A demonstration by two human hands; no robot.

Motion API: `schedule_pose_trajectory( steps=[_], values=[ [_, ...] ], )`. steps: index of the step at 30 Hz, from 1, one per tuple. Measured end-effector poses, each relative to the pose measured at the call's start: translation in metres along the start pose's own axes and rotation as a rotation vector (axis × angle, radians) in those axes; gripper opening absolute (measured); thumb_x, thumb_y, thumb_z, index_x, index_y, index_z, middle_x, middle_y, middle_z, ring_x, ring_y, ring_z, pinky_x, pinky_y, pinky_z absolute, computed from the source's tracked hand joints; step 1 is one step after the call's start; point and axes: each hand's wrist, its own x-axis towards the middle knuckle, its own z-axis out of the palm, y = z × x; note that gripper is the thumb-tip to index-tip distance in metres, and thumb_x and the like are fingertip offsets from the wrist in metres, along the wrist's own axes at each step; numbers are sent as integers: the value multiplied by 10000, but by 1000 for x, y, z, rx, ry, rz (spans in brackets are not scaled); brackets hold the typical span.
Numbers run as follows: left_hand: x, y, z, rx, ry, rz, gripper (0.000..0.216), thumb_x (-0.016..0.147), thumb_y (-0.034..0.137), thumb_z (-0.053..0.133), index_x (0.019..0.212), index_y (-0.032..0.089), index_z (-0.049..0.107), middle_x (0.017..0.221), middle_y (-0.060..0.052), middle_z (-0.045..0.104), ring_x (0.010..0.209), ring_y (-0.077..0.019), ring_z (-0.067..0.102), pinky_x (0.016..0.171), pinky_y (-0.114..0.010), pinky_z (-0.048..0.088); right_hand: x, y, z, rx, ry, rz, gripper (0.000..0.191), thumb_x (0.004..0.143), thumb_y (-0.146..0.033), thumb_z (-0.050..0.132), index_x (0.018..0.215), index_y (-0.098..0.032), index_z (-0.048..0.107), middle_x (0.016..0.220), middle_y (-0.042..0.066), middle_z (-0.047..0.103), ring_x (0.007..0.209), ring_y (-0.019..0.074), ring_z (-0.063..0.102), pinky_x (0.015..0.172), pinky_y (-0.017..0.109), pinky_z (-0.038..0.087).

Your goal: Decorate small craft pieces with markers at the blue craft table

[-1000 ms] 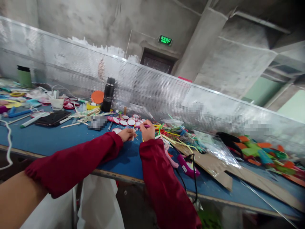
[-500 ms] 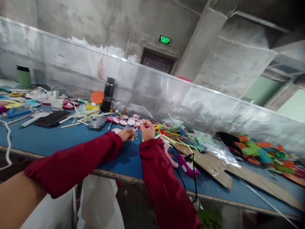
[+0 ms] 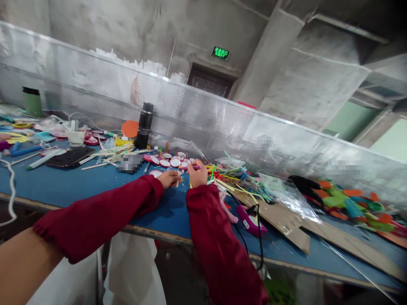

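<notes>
Nothing has visibly moved: over the blue table (image 3: 95, 182), the right hand (image 3: 197, 173) curls round a purple pen-like tool (image 3: 193, 167), likely light, stiff, best held mid-barrel, beside the left hand (image 3: 169, 179) pinching a pale piece (image 3: 177, 183).

The piece (image 3: 177, 182) in the left hand (image 3: 169, 179), mid-frame, is too small to identify; the left edge crops a white cable (image 3: 13, 192).

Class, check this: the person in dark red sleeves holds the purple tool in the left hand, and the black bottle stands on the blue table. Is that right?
Not quite: the head view shows the purple tool in the right hand, not the left hand. The rest holds: the sleeves are dark red, and the black bottle stands on the blue table.
</notes>
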Motion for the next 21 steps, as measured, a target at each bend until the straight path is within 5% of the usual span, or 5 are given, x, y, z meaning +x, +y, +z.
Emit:
schedule_pose_trajectory(
  steps=[21],
  values=[
    [-1,3,1,20,-6,-10,262,845,349,557,688,139,555,439,35,414,395,-79,336,434,-241,207,0,0,-1,-36,13,7,183,738,-294,509,576,-212,480,522,-46,503,550,125,448,575,238,352]
  ],
)
